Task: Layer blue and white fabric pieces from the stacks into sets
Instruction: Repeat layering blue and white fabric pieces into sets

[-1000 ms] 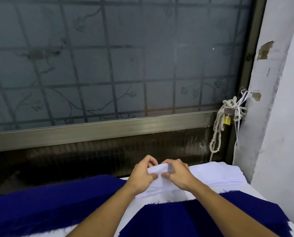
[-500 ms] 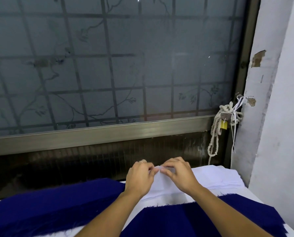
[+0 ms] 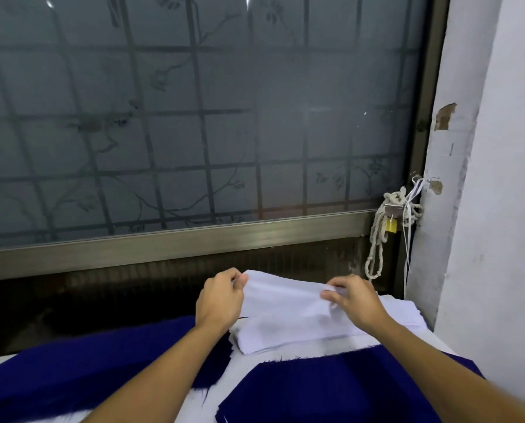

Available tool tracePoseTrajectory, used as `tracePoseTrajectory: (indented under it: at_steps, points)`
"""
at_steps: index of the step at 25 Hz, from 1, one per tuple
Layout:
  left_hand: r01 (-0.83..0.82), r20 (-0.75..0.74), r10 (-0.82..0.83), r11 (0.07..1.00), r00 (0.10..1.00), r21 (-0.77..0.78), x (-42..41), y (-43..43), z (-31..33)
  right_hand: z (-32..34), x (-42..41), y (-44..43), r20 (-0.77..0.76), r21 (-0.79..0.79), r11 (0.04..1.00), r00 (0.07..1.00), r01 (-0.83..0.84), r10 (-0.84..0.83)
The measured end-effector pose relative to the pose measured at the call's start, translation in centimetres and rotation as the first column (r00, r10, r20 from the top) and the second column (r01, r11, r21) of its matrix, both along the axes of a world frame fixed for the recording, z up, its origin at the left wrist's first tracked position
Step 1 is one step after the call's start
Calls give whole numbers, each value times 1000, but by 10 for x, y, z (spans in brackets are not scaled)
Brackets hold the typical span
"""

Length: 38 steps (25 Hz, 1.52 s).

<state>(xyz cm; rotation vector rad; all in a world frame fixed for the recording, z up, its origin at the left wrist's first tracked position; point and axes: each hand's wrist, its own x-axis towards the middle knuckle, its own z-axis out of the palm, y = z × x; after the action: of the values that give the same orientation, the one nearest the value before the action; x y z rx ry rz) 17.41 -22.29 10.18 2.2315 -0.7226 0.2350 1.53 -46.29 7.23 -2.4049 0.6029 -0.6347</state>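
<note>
While the left hand [image 3: 220, 300] and the right hand [image 3: 354, 300] each pinch one end of a single white piece [image 3: 282, 296] between thumb and curled fingers, the step in hand looks to be peeling one white layer off the white stack [image 3: 300, 334] at the far right corner of the table [image 3: 438, 341]. The piece is stretched between the hands, raised just above the stack. The next move probably calls for carrying it toward the near edge and laying it squarely on the blue piece [image 3: 331, 389] there, without dragging a second sheet along. More blue fabric [image 3: 87, 370] covers the table's left side. Beyond the far edge stands a frosted window [image 3: 194, 132]; a rope [image 3: 375, 254] and padlock [image 3: 391, 225] hang beside the wall [image 3: 499, 239], clear of the path.
</note>
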Motion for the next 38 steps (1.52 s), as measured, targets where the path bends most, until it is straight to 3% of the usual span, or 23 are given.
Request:
tracePoseTrajectory:
  at_steps: [8, 18, 25, 30, 38]
  points:
    - [-97, -56, 94, 994, 994, -50, 7, 90, 24, 21, -38, 20, 3, 73, 997, 1000, -14, 14]
    - [-89, -134, 69, 985, 989, -149, -15, 187, 17, 19, -66, 94, 93, 175, 982, 994, -76, 60]
    - [-154, -66, 143, 965, 987, -212, -59, 255, -8, 3, -100, 150, 160, 304, 941, 982, -149, 104]
    - [-190, -68, 181, 965, 981, -180, -99, 288, -50, -35, -135, 177, 143, 322, 923, 974, -212, 174]
    - [-251, -67, 255, 966, 965, 55, -128, 321, -110, -82, -172, 188, 137, 329, 931, 984, -156, 116]
